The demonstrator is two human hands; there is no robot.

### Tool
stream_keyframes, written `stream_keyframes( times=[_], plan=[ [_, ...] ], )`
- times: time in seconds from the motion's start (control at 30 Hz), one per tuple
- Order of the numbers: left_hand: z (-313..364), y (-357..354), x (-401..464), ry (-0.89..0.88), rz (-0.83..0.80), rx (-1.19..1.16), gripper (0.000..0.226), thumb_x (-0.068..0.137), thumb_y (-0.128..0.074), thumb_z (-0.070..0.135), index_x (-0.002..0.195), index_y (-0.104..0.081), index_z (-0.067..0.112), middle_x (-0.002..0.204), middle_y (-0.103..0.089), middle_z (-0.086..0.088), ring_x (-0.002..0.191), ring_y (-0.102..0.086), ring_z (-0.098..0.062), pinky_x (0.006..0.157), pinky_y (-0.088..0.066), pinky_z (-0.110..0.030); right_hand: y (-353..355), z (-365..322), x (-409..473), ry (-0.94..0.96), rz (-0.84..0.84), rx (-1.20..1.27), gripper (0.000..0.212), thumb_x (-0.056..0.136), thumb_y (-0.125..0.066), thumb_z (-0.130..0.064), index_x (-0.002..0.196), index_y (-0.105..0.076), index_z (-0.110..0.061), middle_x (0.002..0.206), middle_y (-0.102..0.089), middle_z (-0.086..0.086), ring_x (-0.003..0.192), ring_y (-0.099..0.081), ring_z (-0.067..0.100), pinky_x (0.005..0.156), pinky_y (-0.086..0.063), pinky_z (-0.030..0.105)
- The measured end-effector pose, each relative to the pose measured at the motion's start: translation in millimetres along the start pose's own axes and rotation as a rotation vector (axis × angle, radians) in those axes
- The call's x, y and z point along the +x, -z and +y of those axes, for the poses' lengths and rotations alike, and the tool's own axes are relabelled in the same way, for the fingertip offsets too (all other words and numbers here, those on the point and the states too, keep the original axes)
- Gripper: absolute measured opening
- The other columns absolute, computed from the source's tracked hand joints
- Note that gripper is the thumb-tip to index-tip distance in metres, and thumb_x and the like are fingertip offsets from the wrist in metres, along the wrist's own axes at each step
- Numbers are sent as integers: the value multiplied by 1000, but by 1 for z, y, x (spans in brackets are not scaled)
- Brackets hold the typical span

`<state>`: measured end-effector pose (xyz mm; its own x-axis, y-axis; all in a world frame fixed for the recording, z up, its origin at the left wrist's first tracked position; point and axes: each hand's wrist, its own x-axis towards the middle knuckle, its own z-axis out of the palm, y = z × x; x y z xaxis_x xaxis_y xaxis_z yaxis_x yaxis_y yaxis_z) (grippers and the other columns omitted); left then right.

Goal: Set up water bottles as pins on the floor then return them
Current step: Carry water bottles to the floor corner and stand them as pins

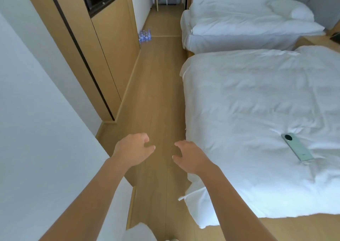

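Both forearms reach out low over the wood floor (158,97), the left hand (132,149) and right hand (190,157) side by side with a gap between them, fingers loosely curled, holding and touching nothing. The water bottles (144,36) stand upright in a tight cluster far ahead of the hands, slightly to the left, against the wooden wall panel (117,43); the left hand seems marginally nearer. A phone (297,149) lies on the bed (257,102) right of the right hand
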<state>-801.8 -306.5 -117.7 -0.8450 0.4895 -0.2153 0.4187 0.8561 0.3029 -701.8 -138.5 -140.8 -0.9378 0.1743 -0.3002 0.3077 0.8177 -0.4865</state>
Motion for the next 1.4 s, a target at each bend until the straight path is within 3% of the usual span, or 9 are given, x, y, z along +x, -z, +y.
stream_keyframes(
  times=[0.47, 0.53, 0.63, 0.73, 0.8, 0.87, 0.93, 1.1, 1.4],
  plan=[
    [-3, 50, 253, -37, -33, -34, 44, 90, -50, 50, 125, -54, 23, 111, -63, 7, 101, -59, -15, 84, -47, -32, 87, 12, 226, -109, -58, -36, 42, 97, -46, -20, 137, -44, -9, 143, -42, 11, 132, -38, 28, 108, -32, 37],
    [-9, 66, 287, -33, -36, -29, 45, 90, -50, 50, 126, -53, 23, 112, -63, 6, 101, -59, -14, 84, -47, -32, 104, 7, 260, -93, -42, -22, 41, 98, -45, -17, 138, -43, -6, 144, -41, 12, 133, -38, 27, 107, -34, 28],
    [-21, 98, 356, -26, -1, -34, 44, 89, -50, 51, 124, -54, 24, 111, -63, 9, 98, -59, -12, 79, -47, -29, 127, 6, 328, -95, -23, 17, 40, 100, -42, -13, 139, -40, -3, 144, -41, 12, 132, -40, 24, 89, -38, 4],
    [-34, 121, 419, -9, 35, -59, 41, 87, -52, 52, 119, -56, 26, 114, -61, 11, 99, -58, -11, 74, -42, -27, 152, 6, 386, -133, -31, -3, 43, 96, -50, -24, 135, -45, -7, 138, -47, 11, 127, -44, 27, 102, -41, 29],
    [-35, 132, 455, -15, 15, -66, 37, 86, -55, 51, 114, -59, 26, 113, -62, 10, 98, -57, -11, 74, -42, -27, 166, 6, 418, -132, -37, -48, 43, 93, -52, -27, 131, -46, -7, 130, -49, 9, 123, -46, 28, 102, -41, 40],
    [-36, 140, 493, -2, -20, -108, 34, 86, -56, 49, 109, -59, 24, 109, -62, 10, 94, -56, -11, 75, -43, -28, 180, 3, 454, -109, -36, -64, 38, 91, -52, -26, 123, -49, -6, 118, -51, 9, 114, -48, 27, 96, -44, 39],
    [-33, 159, 536, -2, -29, -113, 33, 86, -59, 46, 108, -60, 21, 108, -61, 8, 97, -58, -13, 83, -47, -30, 195, -14, 492, -72, -26, -67, 42, 90, -54, -26, 126, -48, -6, 124, -51, 13, 118, -46, 31, 94, -42, 37],
    [14, 229, 667, -70, 103, -206, 24, 82, -71, 31, 95, -66, 11, 101, -68, -8, 94, -62, -25, 88, -48, -37, 253, -9, 590, 35, 115, -88, 36, 89, -58, -23, 116, -54, -1, 118, -54, 20, 112, -47, 37, 88, -42, 42],
    [72, 361, 838, -113, 310, -261, 26, 86, -64, 40, 104, -61, 20, 107, -61, 4, 96, -57, -17, 77, -41, -31, 412, -1, 753, 139, 179, -247, 42, 91, -54, -25, 124, -49, 1, 123, -50, 21, 117, -43, 36, 93, -38, 44]
  ],
)
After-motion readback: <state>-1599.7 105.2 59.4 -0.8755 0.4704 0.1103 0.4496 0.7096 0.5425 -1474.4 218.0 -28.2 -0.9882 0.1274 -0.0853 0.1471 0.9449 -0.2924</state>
